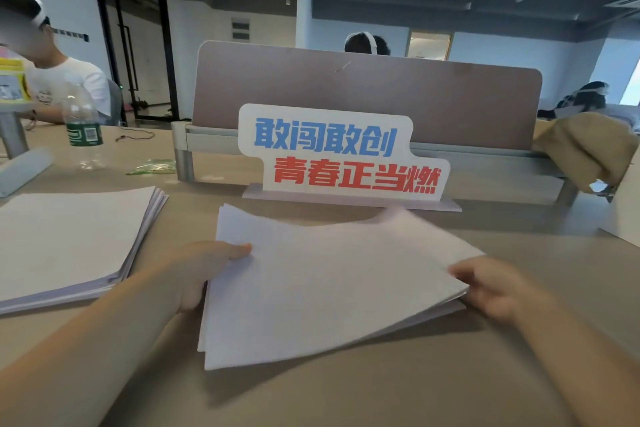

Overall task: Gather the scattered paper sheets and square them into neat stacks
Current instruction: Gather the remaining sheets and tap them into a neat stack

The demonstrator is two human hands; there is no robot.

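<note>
Where the beige tabletop [346,399] fills the lower view, a mauve divider panel [346,94] stands upright along its far edge. Directly in front of the person lies the sheaf of paper [329,284] – white sheets not yet in line, with edges fanned at the far left corner and along the right side. Its near left corner rests on the tabletop, and the right side appears slightly raised, with a shadow beneath it. Well apart to the left sits a second stack of paper [69,239], flat on the tabletop, its right edge stepped rather than flush. Behind the sheaf, just in front of the panel, a white sign [343,152] with blue and red lettering stands on a pale base. A tan cloth bundle [585,146] slumps at the far right.

The left hand [204,267] holds the sheaf's left edge – its grip is clamped on the sheets, thumb on top and fingers underneath. The right hand [495,288], blurred, pinches the right edge in the same way. A clear bottle [83,118] with a green label stands at the far left, with a crumpled green wrapper [154,167] near it.
</note>
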